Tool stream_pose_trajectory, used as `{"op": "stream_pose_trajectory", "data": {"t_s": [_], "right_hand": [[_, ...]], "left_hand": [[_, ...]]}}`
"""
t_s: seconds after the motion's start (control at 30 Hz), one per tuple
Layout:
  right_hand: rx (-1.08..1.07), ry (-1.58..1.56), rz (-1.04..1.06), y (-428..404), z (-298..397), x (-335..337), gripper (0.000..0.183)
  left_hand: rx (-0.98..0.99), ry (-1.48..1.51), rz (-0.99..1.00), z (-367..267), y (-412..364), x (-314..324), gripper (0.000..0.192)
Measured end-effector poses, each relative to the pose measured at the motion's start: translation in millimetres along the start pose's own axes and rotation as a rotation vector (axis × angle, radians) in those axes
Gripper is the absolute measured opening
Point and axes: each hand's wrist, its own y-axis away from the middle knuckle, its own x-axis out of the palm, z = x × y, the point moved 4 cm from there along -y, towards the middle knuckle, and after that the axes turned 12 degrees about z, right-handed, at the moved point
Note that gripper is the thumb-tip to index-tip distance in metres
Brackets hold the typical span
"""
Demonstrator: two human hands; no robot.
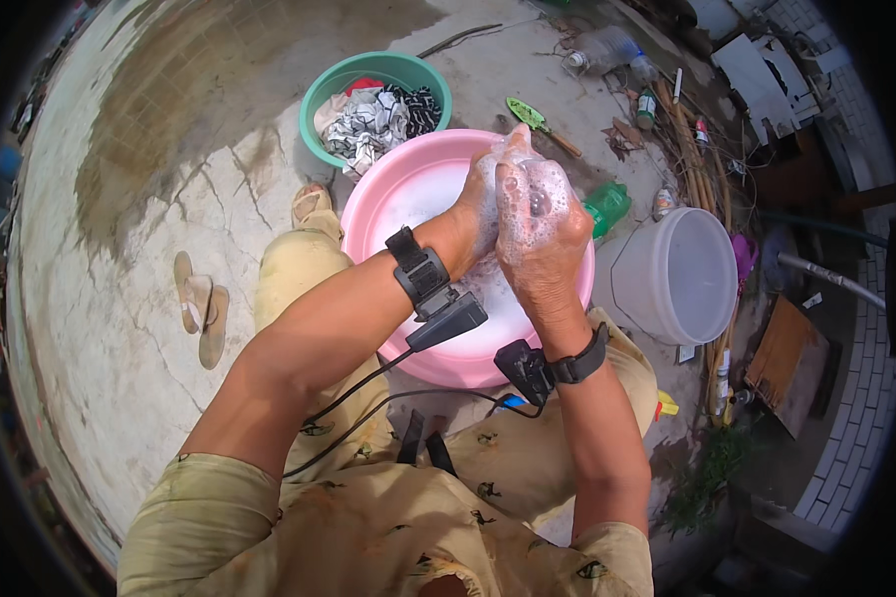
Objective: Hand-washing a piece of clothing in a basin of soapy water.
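Both hands are pressed together over the far right part of a pink plastic basin (467, 377), thick with soap foam. My left hand (487, 190) lies partly behind my right hand (541, 205), its fingers mostly hidden. White suds and bubbles coat the right hand's bent fingers and back. Whether a small piece of cloth is squeezed between the palms is hidden by foam. Cloudy, sudsy water (425, 205) fills the basin. Touching or close behind its far rim stands a green basin (310, 123) that holds crumpled clothes (369, 123) in white, black pattern and red.
A translucent plastic bucket (635, 276) stands close on the right, with a green plastic bottle (607, 209) beside it. Beyond the basin lies a green garden trowel (526, 113). Sandals (213, 328) lie left on the cracked concrete. Sticks (691, 157) and litter line the right side.
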Motion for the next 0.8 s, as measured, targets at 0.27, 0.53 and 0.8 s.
{"op": "stream_pose_trajectory", "data": {"t_s": [0.27, 0.53, 0.8], "right_hand": [[-0.013, -0.162, -0.144, 9, -24, 23, 0.020], [0.209, -0.304, -0.006, 9, -22, 25, 0.014], [0.755, -0.694, -0.096, 10, -107, 17, 0.028]], "left_hand": [[-0.134, 0.139, 0.166, 4, 9, -13, 0.017], [-0.044, 0.148, 0.127, 13, 1, -20, 0.016], [-0.070, -0.032, 0.010, 3, 15, 6, 0.020]]}}
